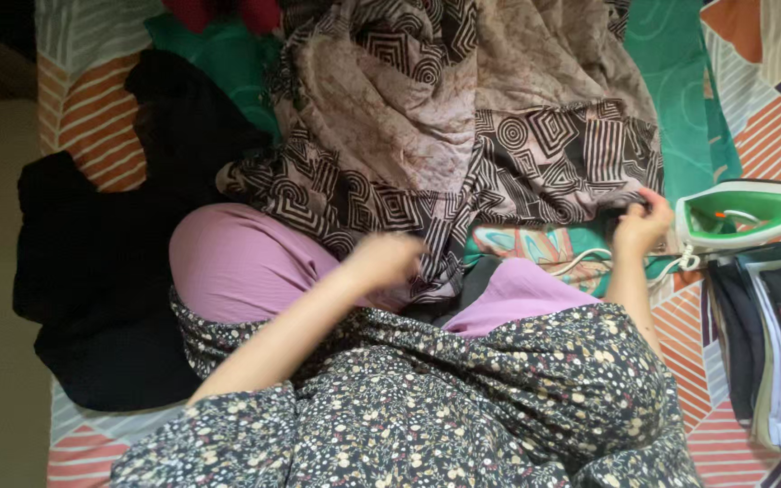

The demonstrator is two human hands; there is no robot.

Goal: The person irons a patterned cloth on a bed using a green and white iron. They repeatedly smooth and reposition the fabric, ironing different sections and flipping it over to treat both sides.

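The right hand [641, 220] pinches the near edge of the brown-and-black cotton cloth with the geometric print [463, 136], fingers closed on the hem just where it meets the bed. The left hand [389, 258] sits on the same hem further along, blurred by motion — whether it grips the cloth or only presses on it, I cannot tell. The cloth lies spread away from both hands, still rumpled in ridges beyond them.

To do this well, I judge that both hands should hold the hem taut between them and draw it toward the body, so the ridges flatten evenly rather than bunching to one side.

Just outside the right hand stands a green-and-white electric iron [745, 213], its white cord [589, 260] running under the wrist — best kept clear of the pull. Beyond the left hand lies a heap of black fabric [110, 262] on the patterned bedsheet [92, 117].
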